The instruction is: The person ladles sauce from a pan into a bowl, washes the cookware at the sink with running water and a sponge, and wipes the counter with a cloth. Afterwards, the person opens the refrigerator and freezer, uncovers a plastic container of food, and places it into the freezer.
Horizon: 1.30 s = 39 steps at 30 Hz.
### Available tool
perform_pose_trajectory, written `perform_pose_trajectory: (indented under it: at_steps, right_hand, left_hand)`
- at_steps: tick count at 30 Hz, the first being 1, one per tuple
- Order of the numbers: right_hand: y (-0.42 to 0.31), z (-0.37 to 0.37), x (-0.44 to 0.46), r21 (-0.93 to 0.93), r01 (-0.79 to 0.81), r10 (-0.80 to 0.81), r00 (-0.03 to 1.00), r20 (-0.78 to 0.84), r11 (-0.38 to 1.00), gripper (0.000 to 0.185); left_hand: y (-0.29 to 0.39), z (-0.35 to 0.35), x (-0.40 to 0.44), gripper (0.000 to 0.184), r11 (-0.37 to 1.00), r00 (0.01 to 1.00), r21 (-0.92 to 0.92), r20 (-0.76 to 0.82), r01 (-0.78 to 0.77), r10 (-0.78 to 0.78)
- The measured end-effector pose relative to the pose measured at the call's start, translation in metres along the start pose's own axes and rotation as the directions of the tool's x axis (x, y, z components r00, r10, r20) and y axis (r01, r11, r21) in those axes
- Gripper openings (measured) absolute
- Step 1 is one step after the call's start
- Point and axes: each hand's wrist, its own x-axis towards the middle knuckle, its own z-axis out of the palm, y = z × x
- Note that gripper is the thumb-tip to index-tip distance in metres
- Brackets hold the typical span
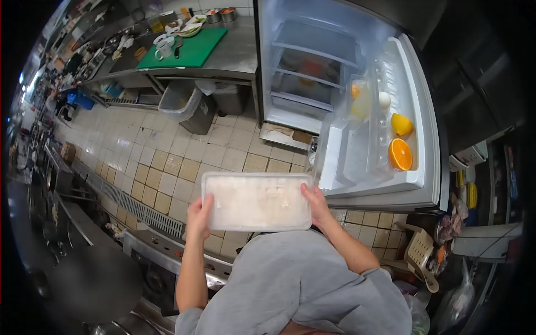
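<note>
Between both hands, in front of my grey shirt, is a rectangular translucent container (257, 202) with pale contents. My left hand (199, 215) grips its left end, thumb along the edge. On the right end, my right hand (315, 204) holds it with the thumb on the rim. The fingers beneath are hidden. Just beyond, to the right, the fridge door (427, 139) stands open, with a halved orange (400, 154), a lemon (401, 124) and an egg (384, 100) on its shelves.
The open fridge (312, 47) shows several shelves. A steel counter (241, 47) with a green cutting board (204, 50) is at the upper left. Below it stand two lined bins (196, 114). A beige plastic stool (420, 251) is at the lower right, and a floor drain grate (131, 201) runs at left.
</note>
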Motion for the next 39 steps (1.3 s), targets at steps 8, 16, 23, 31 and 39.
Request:
perform_pose_trajectory:
  at_steps: [8,16,23,31,39]
  right_hand:
    - [-0.015,0.009,0.017,-0.056,0.103,-0.099,0.992,0.081,0.993,0.052]
    - [-0.029,0.009,0.024,-0.174,0.17,-0.134,0.97,0.201,0.97,0.049]
    - [-0.029,-0.001,0.036,-0.188,0.146,-0.107,0.973,0.207,0.971,0.048]
    - [-0.028,-0.018,0.039,-0.2,0.163,-0.128,0.976,0.174,0.966,0.049]
    - [-0.035,-0.026,0.034,-0.164,0.126,-0.09,0.974,0.208,0.978,0.056]
  left_hand:
    - [-0.01,-0.01,-0.037,0.029,0.996,0.979,0.091,-0.205,0.026,-0.007]
    - [-0.026,-0.003,-0.043,0.019,0.998,0.944,0.007,-0.325,0.065,-0.059]
    - [-0.029,0.004,-0.023,0.031,0.985,0.964,0.088,-0.235,0.15,-0.125]
    - [-0.042,0.02,-0.005,0.038,0.967,0.945,0.148,-0.285,0.21,-0.161]
    - [-0.013,0.041,-0.015,0.039,0.965,0.946,0.168,-0.287,0.203,-0.149]
